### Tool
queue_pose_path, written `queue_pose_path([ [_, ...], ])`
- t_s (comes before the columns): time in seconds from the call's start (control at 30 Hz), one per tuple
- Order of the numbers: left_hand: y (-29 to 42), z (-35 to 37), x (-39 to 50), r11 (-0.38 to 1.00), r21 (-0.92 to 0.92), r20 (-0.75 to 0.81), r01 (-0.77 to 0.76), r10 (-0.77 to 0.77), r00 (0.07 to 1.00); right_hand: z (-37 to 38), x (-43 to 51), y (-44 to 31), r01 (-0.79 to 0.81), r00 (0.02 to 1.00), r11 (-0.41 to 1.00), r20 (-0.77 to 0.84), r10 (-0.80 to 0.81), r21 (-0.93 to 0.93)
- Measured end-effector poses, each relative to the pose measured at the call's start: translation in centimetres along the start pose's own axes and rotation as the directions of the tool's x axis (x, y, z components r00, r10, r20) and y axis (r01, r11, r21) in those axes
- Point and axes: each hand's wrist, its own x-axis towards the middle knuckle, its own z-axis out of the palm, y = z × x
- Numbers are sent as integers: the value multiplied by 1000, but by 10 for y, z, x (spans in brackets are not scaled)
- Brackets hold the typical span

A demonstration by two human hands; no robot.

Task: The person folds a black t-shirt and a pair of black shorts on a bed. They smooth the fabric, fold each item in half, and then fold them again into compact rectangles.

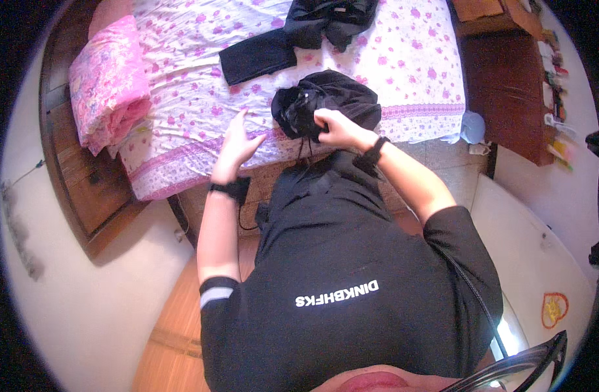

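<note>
My right hand (342, 130) has its fingers curled around part of a bunched black garment (353, 93). This garment lies in a heap at the near edge of the bed, with thin dark cords hanging down over the edge. To its left, my left hand (239, 139) is spread above the floral bedsheet (186, 88), thumb apart from the fingers and nothing in it. Beyond the heap lies a flat, folded black piece of clothing (257, 55). It meets another dark garment (328, 22), which is cut off by the top of the view.
A folded pink floral quilt (111, 85) rests at the bed's left end, beside a dark wooden bed board (81, 161). At right stands a reddish-brown wooden cabinet (500, 88) with small items along its side. A pale blue object (473, 127) sits by the bed corner.
</note>
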Motion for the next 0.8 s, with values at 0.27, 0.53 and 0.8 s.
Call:
queue_pose_path([
  [0.27, 58, 51, 78, 958, -170, 361, -230, 278, 890, -63, -64, -114, 122, 992, 989, -20, -123, -79],
  [0.53, 201, -82, 20, 881, -247, 359, -403, 470, 807, -127, -106, -89, -150, 986, 951, -116, 123, -272],
  [0.8, 271, -144, -23, 939, -305, 186, -161, 224, 957, -125, -71, -66, -53, 902, 998, 430, 38, 24],
])
